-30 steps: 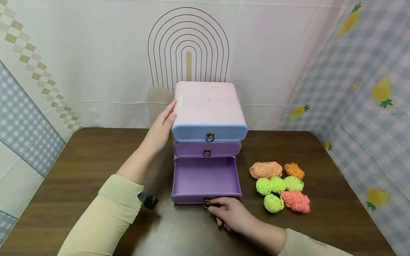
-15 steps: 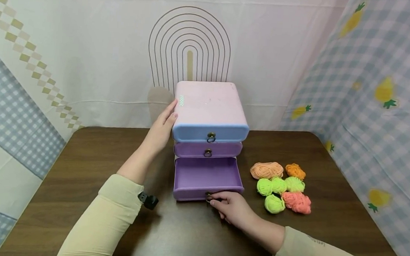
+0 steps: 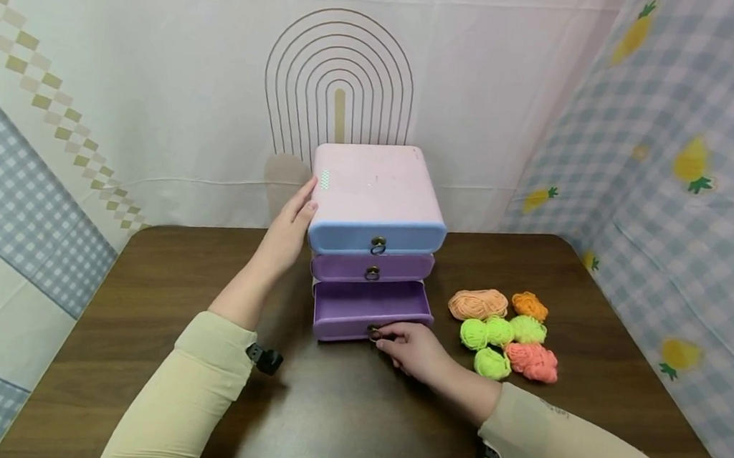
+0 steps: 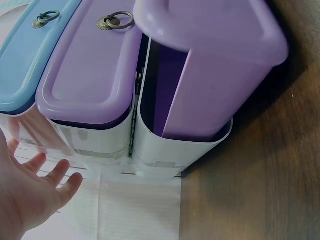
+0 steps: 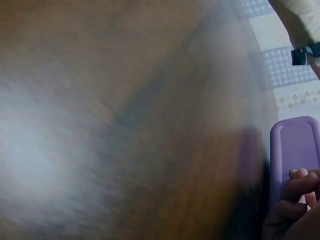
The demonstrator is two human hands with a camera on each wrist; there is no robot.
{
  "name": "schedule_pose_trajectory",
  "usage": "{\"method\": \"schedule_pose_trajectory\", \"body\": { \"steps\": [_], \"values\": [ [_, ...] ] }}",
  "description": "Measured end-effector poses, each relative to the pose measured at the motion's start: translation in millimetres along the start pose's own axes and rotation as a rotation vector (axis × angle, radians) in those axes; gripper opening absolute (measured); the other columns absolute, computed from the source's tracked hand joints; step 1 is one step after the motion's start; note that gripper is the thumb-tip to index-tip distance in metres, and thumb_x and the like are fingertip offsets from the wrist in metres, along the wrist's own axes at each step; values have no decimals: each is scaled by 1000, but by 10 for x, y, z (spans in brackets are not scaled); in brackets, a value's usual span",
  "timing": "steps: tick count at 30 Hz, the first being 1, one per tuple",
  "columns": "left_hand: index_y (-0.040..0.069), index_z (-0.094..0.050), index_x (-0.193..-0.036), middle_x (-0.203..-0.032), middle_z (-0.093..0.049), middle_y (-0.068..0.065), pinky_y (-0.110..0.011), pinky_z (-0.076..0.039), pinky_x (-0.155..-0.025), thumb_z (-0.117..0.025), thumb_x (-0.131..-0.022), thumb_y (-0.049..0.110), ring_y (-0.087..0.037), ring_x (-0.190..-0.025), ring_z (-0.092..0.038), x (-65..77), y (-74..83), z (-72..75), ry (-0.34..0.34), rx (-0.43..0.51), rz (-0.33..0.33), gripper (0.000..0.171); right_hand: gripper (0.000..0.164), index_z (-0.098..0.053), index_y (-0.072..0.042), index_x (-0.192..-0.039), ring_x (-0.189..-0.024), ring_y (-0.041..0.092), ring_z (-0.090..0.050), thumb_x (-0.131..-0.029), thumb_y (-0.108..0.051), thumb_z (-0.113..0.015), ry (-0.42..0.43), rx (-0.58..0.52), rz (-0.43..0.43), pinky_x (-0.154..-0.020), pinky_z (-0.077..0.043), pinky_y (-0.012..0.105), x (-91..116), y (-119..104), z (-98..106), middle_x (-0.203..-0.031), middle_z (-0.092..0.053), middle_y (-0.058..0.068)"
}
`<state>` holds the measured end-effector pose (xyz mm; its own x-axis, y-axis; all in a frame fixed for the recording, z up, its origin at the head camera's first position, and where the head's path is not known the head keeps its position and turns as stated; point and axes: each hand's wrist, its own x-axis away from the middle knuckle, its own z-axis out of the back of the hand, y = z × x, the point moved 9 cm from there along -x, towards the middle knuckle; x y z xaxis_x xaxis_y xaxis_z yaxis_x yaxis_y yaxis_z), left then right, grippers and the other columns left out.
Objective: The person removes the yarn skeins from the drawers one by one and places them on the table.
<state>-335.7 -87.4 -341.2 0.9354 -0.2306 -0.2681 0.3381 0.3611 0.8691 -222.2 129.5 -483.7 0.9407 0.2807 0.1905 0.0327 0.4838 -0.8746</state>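
Note:
A small chest of drawers (image 3: 370,182) with a pink top stands on the table. Its top drawer (image 3: 340,238) is blue, the middle drawer (image 3: 338,268) purple, each with a ring pull. The purple bottom drawer (image 3: 341,329) is partly pulled out, and the part of its inside that shows holds nothing. My right hand (image 3: 418,352) pinches the ring pull (image 3: 374,334) on that drawer's front. Against the chest's left side rests my left hand (image 3: 289,234); in the left wrist view its fingers (image 4: 56,172) are spread and fairly straight beside the chest.
Several balls of yarn lie right of the chest: peach (image 3: 477,304), orange (image 3: 530,306), yellow-green (image 3: 492,364) and coral (image 3: 532,362). A patterned cloth (image 3: 209,101) hangs behind the brown table (image 3: 161,299).
The bottom drawer has slid inward, toward the back, by part of its length. My right hand has moved with it, still on the ring pull. My left hand stays in place.

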Motion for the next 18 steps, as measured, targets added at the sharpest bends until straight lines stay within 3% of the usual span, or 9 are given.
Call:
{"method": "schedule_pose_trajectory", "body": {
  "steps": [3,18],
  "values": [
    [35,-23,-158,-163,-20,3,-49,-15,-119,-35,-106,46,-21,-148,-19,-46,-125,-6,11,3,-14,55,19,-74,-7,-110,-44,9,-45,-93,-12,-67,13,16,0,-39,-37,25,-88,-15,28,-54,-54,-1],
    [34,-25,-158,-163,-22,5,-45,-15,-120,-35,-106,46,-17,-148,-19,-56,-125,5,24,-2,-43,54,18,-74,-2,-108,-47,10,-47,-92,-8,-66,66,41,3,-46,-42,26,-463,-101,118,-53,-53,-2]
  ]
}}
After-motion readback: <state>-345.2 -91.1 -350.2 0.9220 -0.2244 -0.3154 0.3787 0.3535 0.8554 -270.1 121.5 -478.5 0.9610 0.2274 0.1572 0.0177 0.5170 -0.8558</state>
